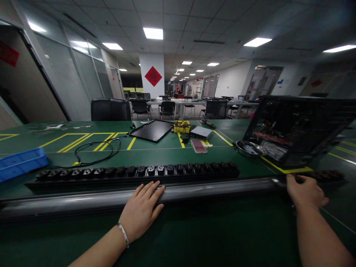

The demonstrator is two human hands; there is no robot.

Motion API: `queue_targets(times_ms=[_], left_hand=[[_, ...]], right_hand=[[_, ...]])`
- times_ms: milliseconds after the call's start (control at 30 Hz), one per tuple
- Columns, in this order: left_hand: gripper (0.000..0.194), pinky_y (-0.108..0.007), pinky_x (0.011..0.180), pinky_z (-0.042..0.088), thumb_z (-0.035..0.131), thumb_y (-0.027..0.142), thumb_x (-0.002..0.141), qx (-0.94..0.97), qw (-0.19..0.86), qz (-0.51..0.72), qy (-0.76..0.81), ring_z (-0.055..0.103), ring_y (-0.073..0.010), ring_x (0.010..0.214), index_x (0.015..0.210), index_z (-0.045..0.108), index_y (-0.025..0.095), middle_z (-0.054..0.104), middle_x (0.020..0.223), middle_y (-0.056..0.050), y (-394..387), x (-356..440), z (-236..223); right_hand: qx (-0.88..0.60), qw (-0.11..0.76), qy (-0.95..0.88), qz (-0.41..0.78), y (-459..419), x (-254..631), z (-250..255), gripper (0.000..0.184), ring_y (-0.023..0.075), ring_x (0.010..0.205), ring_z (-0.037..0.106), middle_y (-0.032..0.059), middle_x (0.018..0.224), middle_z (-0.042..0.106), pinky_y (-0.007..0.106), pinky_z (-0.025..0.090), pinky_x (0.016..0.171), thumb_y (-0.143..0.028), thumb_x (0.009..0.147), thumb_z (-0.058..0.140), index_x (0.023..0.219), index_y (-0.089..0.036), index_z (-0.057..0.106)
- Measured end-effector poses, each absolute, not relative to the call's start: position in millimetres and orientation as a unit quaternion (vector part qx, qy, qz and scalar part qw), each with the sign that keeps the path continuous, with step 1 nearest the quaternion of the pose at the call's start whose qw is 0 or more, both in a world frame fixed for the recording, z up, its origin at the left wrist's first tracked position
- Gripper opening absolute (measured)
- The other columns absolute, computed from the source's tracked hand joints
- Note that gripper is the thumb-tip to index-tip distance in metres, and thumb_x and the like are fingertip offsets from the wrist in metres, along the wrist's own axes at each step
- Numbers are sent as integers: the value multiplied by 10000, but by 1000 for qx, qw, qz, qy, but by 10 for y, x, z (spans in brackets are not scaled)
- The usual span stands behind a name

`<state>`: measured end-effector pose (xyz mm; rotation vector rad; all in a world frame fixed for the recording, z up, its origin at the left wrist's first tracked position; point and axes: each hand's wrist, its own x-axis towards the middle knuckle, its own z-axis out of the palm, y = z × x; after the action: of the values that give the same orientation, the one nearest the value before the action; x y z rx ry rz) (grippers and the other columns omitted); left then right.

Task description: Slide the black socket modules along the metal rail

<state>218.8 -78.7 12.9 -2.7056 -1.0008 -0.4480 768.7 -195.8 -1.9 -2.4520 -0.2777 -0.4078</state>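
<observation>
Across the green desk (222,233), both hands on or beside a long, glossy black bar (211,189).

Lying left to right, long axis crosswise to both forearms, right under the spread fingers of the left hand (140,213): palm down, opened out, pressed flat partway along, gripping nothing. Right hand (307,193) nearer the bar's right part, fingers curled, thumb and forefinger slightly apart; contact there partly hidden, so cannot tell if pinching. More black round sockets (328,175) just beyond that hand. Roughly parallel on the far side, close by: a black strip with a row of round sockets (139,171). Farther back, beyond the right hand: an open black computer case (294,129).
</observation>
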Motion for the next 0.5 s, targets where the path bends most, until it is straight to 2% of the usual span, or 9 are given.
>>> queue_targets(times_ms=[67,167,333,500], left_hand=[[462,-439,1012,348,396,443,878,-920,110,-156,-341,432,-231,1220,1313,406,289,437,1368,-37,-784,2185,124],[464,-440,1016,343,394,445,879,-921,109,-157,-341,429,-230,1222,1317,398,292,429,1375,-32,-778,2181,117],[462,-445,1009,346,404,446,875,-920,103,-161,-342,437,-234,1214,1311,403,292,438,1368,-31,-779,2186,121],[453,-444,1005,349,403,447,875,-920,102,-162,-341,440,-236,1210,1298,418,287,449,1359,-33,-791,2188,127]], right_hand=[[-933,307,-100,-159,-1952,7640,7,446,359,994,493,215,985,568,495,304,832,-476,795,390,1028,-174,621],[-939,294,-97,-149,-1948,7564,62,473,345,927,520,221,921,577,435,351,741,-457,804,355,1037,-154,632],[-946,268,-113,-144,-1949,7437,165,533,320,892,521,227,925,576,378,349,621,-452,830,277,1072,-146,641],[-953,233,-149,-126,-1950,7346,267,495,274,674,529,204,811,585,344,309,538,-442,821,304,949,-161,691]])
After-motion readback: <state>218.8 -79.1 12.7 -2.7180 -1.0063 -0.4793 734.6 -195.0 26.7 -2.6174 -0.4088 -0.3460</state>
